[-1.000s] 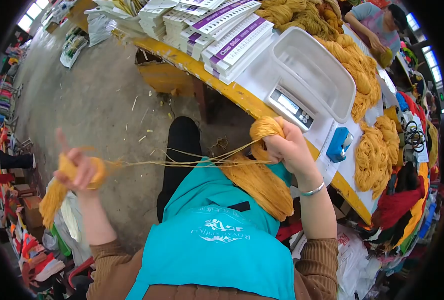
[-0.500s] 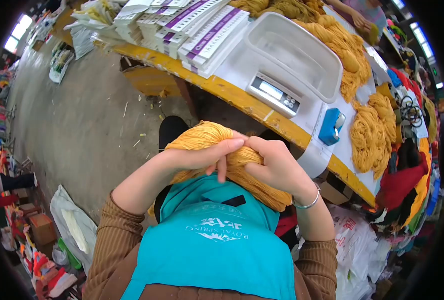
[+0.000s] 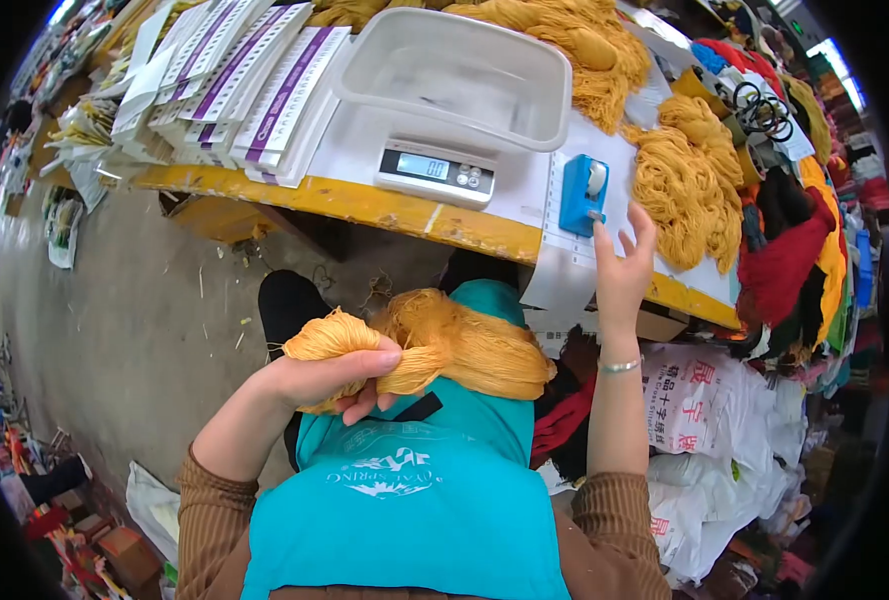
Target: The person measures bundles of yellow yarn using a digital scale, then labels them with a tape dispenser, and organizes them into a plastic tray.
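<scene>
My left hand (image 3: 340,380) is closed around the narrow middle of a golden-yellow yarn skein (image 3: 495,350). One end of the skein bulges out beyond my fingers, and the rest lies across my lap on the teal apron (image 3: 395,530). Over the table edge, my right hand (image 3: 623,265) reaches up with its fingers apart. One fingertip is right at the front of a small blue tape dispenser (image 3: 577,190). A heap of the same yellow yarn (image 3: 685,185) lies just right of that hand.
On the yellow-edged table (image 3: 355,208), a scale (image 3: 437,172) reads about 0.0 beside a translucent plastic tub (image 3: 455,75). Stacked printed cards (image 3: 265,100) stand at the left, scissors (image 3: 762,112) at the right. White plastic bags (image 3: 705,420) lie below right.
My right hand has left the skein and moved up and right to the tape dispenser. The left hand keeps hold of the yarn. My view has turned toward the right.
</scene>
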A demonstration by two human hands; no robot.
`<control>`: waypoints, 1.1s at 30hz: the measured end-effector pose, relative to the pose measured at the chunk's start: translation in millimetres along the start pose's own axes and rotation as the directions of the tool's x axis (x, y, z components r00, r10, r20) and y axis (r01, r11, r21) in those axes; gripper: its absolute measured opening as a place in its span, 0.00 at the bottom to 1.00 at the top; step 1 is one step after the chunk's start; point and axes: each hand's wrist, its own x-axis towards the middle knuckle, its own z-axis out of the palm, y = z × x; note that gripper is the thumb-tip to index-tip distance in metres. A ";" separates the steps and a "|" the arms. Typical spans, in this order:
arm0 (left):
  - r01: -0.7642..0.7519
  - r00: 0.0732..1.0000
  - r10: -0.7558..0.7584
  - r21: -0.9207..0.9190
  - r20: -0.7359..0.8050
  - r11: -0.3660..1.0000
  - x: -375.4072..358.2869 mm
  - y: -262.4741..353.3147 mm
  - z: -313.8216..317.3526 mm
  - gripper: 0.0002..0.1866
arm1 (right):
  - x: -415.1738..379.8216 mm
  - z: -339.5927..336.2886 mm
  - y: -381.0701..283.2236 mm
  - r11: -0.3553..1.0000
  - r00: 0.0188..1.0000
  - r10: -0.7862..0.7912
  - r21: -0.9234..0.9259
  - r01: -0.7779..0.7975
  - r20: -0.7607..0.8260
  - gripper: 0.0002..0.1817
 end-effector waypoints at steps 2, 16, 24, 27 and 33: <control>-0.002 1.000 0.002 0.004 -0.007 1.000 3.0 -0.7 1.4 0.19 | 19.0 8.4 13.6 0.999 0.999 -0.031 0.009 0.031 0.022 0.35; -0.031 0.993 0.036 0.043 -0.112 0.999 -10.8 1.5 2.3 0.18 | -12.5 23.2 11.8 0.988 0.997 0.027 0.153 -0.037 0.066 0.41; -0.031 0.995 0.033 0.025 -0.090 0.999 -9.1 -1.7 -1.4 0.18 | -34.2 -22.1 16.1 0.880 0.915 -0.347 -0.266 0.393 0.206 0.05; -0.045 0.995 0.047 0.028 -0.083 0.999 -7.4 -3.3 -2.3 0.17 | -35.4 -17.3 17.5 0.841 0.902 -0.353 -0.339 0.422 0.248 0.05; -0.068 0.991 0.069 0.015 -0.113 0.998 -10.1 -2.8 -1.3 0.18 | -38.2 -11.3 24.9 0.773 0.846 -0.483 -0.343 0.534 0.228 0.07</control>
